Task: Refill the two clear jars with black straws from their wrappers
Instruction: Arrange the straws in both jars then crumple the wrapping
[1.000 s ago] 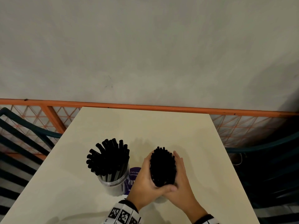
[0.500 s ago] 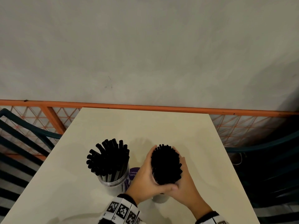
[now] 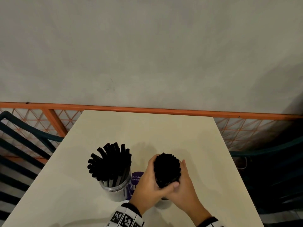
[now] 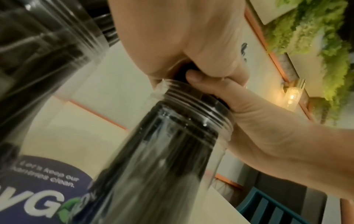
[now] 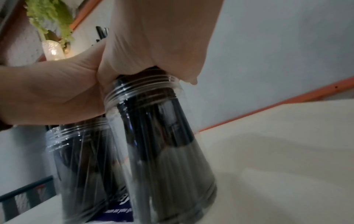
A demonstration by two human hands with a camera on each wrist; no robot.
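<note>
Head view: both hands — left hand (image 3: 148, 183), right hand (image 3: 186, 185) — wrap a straw bundle (image 3: 167, 170) standing in the right jar (image 5: 162, 136) on the table (image 3: 147, 131), each grip clamped round it above the rim. Just left, a second jar (image 3: 115, 189) holds splayed straws (image 3: 109, 161).

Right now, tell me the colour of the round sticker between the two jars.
Purple with white lettering; the sticker shows best in the left wrist view.
</note>
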